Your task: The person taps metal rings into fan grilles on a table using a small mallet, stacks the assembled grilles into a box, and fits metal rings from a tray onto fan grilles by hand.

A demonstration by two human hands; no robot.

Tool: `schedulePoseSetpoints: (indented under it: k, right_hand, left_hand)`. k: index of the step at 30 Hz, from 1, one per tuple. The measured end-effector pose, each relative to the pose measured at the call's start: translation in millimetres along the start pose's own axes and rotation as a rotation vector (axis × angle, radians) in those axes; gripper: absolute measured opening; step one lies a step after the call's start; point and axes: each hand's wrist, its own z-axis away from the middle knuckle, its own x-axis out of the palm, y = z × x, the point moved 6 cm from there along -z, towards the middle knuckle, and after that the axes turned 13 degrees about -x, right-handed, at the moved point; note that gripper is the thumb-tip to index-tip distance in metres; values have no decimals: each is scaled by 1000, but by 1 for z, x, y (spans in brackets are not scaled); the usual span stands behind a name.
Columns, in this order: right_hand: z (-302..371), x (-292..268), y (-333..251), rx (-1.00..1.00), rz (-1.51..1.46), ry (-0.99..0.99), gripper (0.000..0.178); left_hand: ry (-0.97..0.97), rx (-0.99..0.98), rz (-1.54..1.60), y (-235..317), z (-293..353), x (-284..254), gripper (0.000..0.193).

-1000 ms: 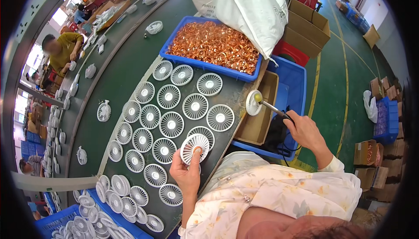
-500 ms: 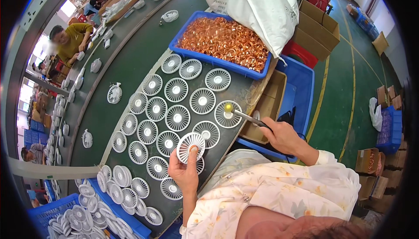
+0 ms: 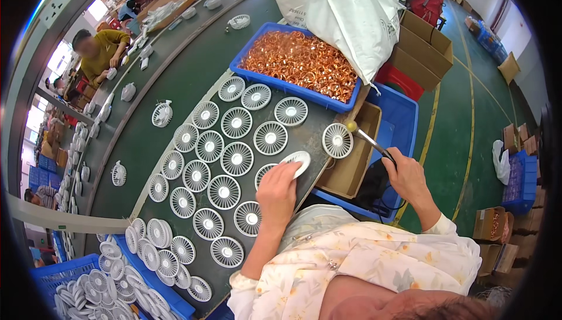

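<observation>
My left hand [image 3: 277,196] is closed on the edge of a white, spoked fan grille [image 3: 301,162], held tilted just above the table near its edge. In my right hand [image 3: 408,178] is a small mallet [image 3: 374,144] with a dark handle, a metal shaft and a round yellow head. Its head touches or overlaps the rim of another white grille [image 3: 338,141], which juts past the table edge over an open carton; whether it rests on anything I cannot tell. More grilles [image 3: 236,158] lie flat in rows to the left of my hands.
A blue bin [image 3: 257,71] full of copper-coloured rings [image 3: 304,62] stands at the far end, partly under a white sack [image 3: 345,16]. Right of the table are the carton [image 3: 364,162] and a blue crate [image 3: 404,127]. Grilles fill a blue basket [image 3: 64,273] lower left. A co-worker [image 3: 99,54] sits beyond.
My left hand has moved right and toward the table edge, its grille now tilted. The mallet has moved right and slightly away, and the grille under its head has shifted off toward the carton.
</observation>
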Motion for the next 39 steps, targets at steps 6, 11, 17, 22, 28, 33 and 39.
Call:
schedulePoseSetpoints:
  k: [6, 11, 17, 22, 28, 33, 39]
  right_hand:
    - [3, 31, -14, 8, -676, 1, 26]
    - [-5, 32, -46, -131, -695, -24, 34]
    - [-21, 68, -55, -227, -381, -259, 28]
    - [-24, 44, -69, -249, -479, -228, 25]
    - [-16, 63, -60, -203, -367, -311, 23]
    - [-37, 45, -69, -186, -446, -318, 24]
    - [-89, 36, -96, -200, -606, 126, 27]
  left_hand:
    - [-217, 51, -242, 1, -7, 56, 45]
    - [-178, -27, -56, 3, -3, 18, 40]
    - [-19, -176, 1, -15, 15, -26, 27]
    - [26, -236, -11, -28, 38, -45, 26]
    - [77, -257, 5, -38, 43, -55, 24]
    - [136, -254, -2, -41, 51, -68, 22]
    - [187, -257, -8, -43, 60, -80, 20]
